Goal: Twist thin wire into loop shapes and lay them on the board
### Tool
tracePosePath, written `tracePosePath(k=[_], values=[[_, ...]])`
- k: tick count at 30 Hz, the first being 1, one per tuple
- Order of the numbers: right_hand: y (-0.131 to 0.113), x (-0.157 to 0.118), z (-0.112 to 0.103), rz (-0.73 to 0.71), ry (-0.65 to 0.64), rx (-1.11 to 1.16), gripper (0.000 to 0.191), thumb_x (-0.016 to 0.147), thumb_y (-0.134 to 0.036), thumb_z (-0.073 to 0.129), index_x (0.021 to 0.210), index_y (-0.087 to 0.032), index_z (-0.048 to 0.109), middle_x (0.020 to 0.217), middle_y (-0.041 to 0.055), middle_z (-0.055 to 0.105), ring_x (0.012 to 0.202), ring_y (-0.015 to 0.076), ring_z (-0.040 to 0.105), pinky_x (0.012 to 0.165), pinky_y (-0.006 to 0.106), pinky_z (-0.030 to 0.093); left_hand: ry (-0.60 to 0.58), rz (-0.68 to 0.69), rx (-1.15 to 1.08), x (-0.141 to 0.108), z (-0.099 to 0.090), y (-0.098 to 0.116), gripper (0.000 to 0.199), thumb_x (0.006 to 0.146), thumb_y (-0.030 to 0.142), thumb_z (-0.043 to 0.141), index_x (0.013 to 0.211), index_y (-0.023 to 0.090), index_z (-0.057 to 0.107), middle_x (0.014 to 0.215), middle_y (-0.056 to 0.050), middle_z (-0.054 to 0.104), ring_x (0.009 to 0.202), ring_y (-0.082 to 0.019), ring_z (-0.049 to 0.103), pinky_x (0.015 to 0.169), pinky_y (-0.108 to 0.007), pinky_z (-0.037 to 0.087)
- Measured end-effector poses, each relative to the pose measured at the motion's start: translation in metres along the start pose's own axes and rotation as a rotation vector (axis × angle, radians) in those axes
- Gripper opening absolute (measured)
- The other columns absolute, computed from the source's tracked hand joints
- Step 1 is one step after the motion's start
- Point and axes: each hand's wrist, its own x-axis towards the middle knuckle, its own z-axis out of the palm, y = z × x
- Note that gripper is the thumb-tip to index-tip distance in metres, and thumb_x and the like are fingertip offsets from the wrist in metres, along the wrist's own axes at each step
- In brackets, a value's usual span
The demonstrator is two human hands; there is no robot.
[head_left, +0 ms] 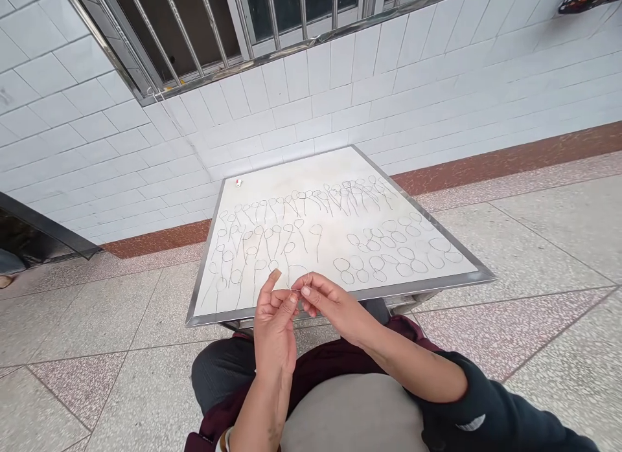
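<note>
My left hand and my right hand meet above the near edge of a white-topped table. Thumb and fingertips of each are pinched on a thin wire, which curves up in a small arc between them. A brownish wrap covers the tip of one raised left finger. Just beyond my hands, many thin wires with a loop at one end lie in rows. Closed wire rings, some in touching pairs, lie at the right front.
A grey metal edge borders the tabletop. One small white and red object lies at its far left corner. Behind stands a white tiled wall with a barred window. My knee is under the near left side.
</note>
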Motion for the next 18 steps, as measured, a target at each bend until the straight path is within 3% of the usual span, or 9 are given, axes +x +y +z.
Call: tracePosePath(k=[5,10,18], values=[[0.001,0.004,-0.003,-0.007,0.042,-0.119,0.026,0.091,-0.044,0.048,0.089,-0.019,0.055,0.070,-0.0035,0.049,0.060,0.0093,0.043,0.059,0.024,0.037,-0.059,0.000,0.149,-0.002,-0.003,0.005,0.049,0.076,0.019,0.071,0.122,0.023,0.057,0.081,0.002,0.061,0.072,-0.008,0.055,0.071,-0.021,0.044],[-0.010,0.004,-0.006,-0.030,-0.022,-0.264,0.023,0.090,-0.041,0.049,0.084,-0.019,0.054,0.073,-0.0022,0.055,0.064,0.0096,0.048,0.060,0.023,0.040,-0.115,0.001,0.363,0.001,-0.007,0.020,0.044,0.083,0.030,0.063,0.125,0.022,0.054,0.077,0.001,0.060,0.070,-0.011,0.059,0.071,-0.025,0.047],[-0.003,0.007,-0.015,0.008,-0.047,-0.341,0.018,0.088,-0.038,0.052,0.089,-0.020,0.054,0.073,-0.0030,0.056,0.063,0.0097,0.050,0.061,0.024,0.042,-0.185,-0.055,0.518,0.003,-0.005,0.036,0.050,0.080,0.027,0.065,0.127,0.020,0.052,0.072,0.002,0.063,0.069,-0.012,0.061,0.068,-0.024,0.046]])
